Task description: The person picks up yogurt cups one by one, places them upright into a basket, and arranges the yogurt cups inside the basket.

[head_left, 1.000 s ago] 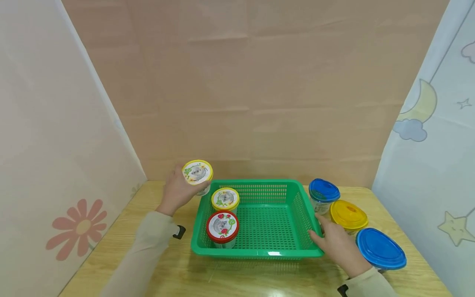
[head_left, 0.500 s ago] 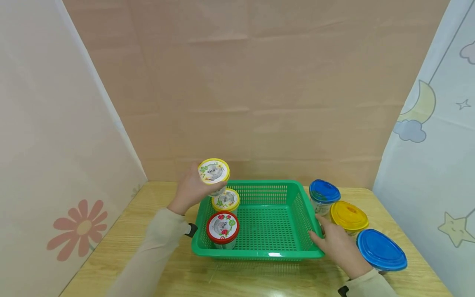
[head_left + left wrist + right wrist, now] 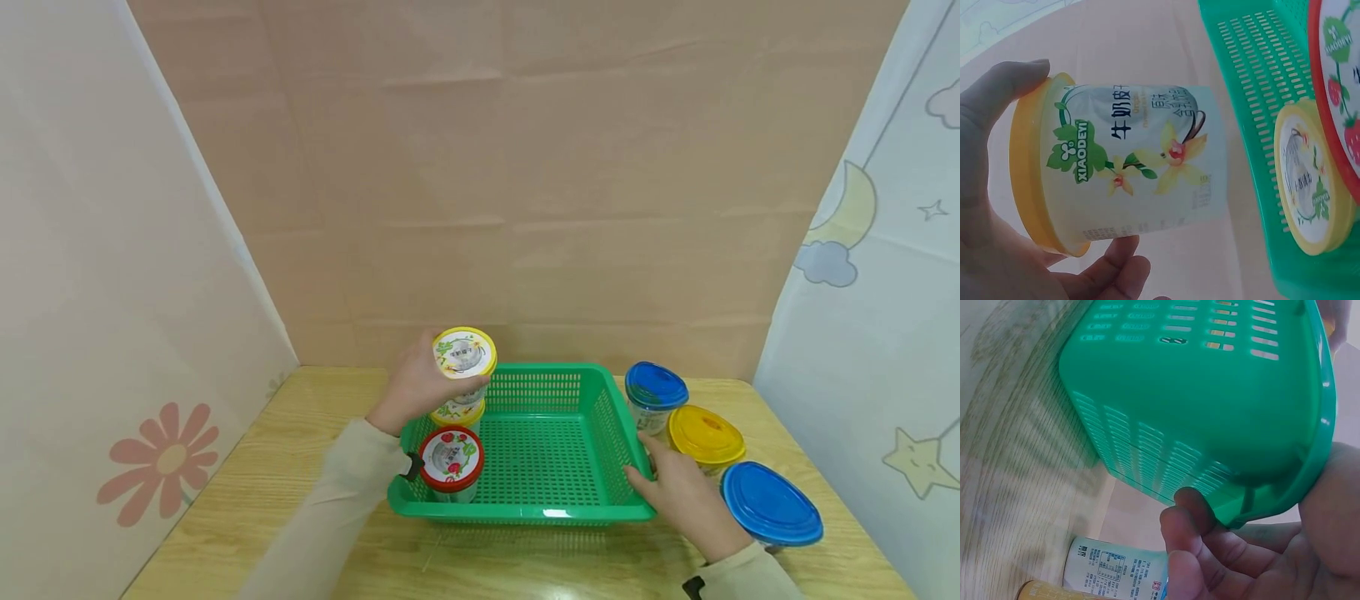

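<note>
My left hand (image 3: 415,385) grips a yellow-lidded tub (image 3: 1141,156) by its lid end and holds it above the back left of the green basket (image 3: 525,510). In the head view this tub partly covers a second yellow-lidded tub (image 3: 455,412) standing inside the basket. A red-lidded tub (image 3: 452,461) stands in front of that one, by my left wrist. My right hand (image 3: 686,498) holds the basket's right rim (image 3: 1325,412), thumb on the inner side and fingers outside below the rim.
Right of the basket, by my right hand, stand a round blue-lidded tub (image 3: 656,387), a yellow-lidded container (image 3: 705,436) and a larger blue-lidded container (image 3: 771,502). Behind the wooden table (image 3: 360,550) hangs a tan backdrop (image 3: 480,208), with pale printed sheets at both sides.
My left hand has carried the yellow-lidded tub rightward, from beside the basket's left rim to over the tub inside. My right hand has stayed on the rim.
</note>
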Action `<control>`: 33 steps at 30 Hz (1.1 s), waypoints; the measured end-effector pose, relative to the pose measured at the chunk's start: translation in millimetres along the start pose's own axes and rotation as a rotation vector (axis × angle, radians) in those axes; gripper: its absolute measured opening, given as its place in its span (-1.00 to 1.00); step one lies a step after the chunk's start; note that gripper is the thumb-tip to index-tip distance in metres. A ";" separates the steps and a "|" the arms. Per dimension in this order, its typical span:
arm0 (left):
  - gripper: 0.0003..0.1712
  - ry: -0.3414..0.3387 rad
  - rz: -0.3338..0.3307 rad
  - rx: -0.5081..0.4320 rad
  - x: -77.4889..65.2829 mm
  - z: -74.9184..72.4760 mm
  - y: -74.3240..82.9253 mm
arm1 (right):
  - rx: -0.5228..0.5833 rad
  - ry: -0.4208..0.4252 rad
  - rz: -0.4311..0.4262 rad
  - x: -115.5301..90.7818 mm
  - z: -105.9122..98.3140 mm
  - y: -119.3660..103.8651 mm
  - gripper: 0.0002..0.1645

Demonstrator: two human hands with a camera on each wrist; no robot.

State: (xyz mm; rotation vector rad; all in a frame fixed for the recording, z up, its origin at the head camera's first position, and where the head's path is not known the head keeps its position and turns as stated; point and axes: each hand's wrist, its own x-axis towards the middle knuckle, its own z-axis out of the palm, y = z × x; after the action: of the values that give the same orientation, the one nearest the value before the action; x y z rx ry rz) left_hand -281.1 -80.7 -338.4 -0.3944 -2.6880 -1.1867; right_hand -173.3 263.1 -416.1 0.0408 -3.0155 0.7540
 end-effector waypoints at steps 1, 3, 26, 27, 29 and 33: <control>0.09 -0.003 0.002 0.002 0.3 1.6 1.2 | 0.000 -0.001 0.000 0.4 -0.3 -0.2 -0.22; 0.10 -0.012 0.002 0.002 0.9 4.8 3.2 | -0.004 0.000 0.001 0.7 -1.0 -0.8 -0.22; 0.18 -0.148 -0.040 -0.010 5.8 35.5 15.4 | -0.009 -0.006 -0.003 0.3 -3.7 -1.6 -0.22; 0.18 -0.153 -0.041 -0.015 6.2 36.7 15.6 | -0.010 -0.004 -0.004 0.2 -3.8 -1.6 -0.22; 0.17 -0.158 -0.041 -0.023 6.5 38.7 16.8 | -0.010 -0.001 -0.006 0.0 -3.9 -1.7 -0.22; 0.16 -0.173 -0.046 -0.030 8.4 43.7 17.5 | -0.010 0.000 -0.009 0.2 -3.9 -1.5 -0.22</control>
State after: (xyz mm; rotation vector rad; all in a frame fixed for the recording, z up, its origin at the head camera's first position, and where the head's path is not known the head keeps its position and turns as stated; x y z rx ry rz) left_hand -286.0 -35.4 -353.1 -0.4621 -2.8431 -1.2609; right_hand -173.3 263.6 -412.0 0.0533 -3.0168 0.7384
